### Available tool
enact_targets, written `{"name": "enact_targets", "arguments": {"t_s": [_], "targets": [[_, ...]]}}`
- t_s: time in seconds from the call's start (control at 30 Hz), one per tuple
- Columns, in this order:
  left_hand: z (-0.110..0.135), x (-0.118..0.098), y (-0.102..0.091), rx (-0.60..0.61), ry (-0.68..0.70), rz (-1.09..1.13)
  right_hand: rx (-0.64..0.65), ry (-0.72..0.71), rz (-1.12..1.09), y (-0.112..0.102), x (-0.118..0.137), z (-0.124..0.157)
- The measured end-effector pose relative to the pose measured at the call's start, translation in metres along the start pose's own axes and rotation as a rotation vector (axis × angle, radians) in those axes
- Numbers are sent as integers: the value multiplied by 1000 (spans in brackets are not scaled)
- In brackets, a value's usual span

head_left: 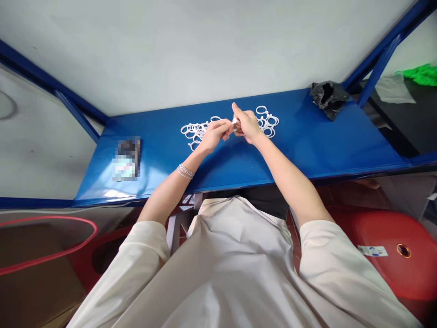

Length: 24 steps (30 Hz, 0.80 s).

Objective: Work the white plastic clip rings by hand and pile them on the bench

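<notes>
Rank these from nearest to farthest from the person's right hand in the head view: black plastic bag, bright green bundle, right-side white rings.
1. White rings: just right of the right hand.
2. Black plastic bag: farther right, on the blue tabletop.
3. Bright green bundle: farthest right, past the blue frame.

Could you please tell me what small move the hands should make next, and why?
Perhaps the right hand should loosen slightly while the left hand steadies the small white piece between them, because both hands hide most of it, so its state can't be judged.
</notes>
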<state>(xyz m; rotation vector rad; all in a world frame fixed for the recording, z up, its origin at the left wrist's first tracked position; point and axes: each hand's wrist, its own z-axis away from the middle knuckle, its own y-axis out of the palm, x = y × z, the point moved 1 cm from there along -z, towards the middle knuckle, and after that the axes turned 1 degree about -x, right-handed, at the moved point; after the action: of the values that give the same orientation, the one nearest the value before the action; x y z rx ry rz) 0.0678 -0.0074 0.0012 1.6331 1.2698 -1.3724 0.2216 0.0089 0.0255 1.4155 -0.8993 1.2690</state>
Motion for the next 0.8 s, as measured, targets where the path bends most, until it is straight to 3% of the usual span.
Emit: {"name": "enact_targets", "arguments": {"t_s": [0.13,0.3,0.6,0.8], "targets": [[-1,-2,1,-37,26,-38,-42,-7,-34,-6,0,-6],[3,6,-2,-41,43,-69,0,27,-33,-20,3,-7],[3,24,-14,-379,109,-334,125,-10,-36,-20,3,0],[6,20,-13,-400,120,-349,107,-39,19,-25,-4,-1]]}}
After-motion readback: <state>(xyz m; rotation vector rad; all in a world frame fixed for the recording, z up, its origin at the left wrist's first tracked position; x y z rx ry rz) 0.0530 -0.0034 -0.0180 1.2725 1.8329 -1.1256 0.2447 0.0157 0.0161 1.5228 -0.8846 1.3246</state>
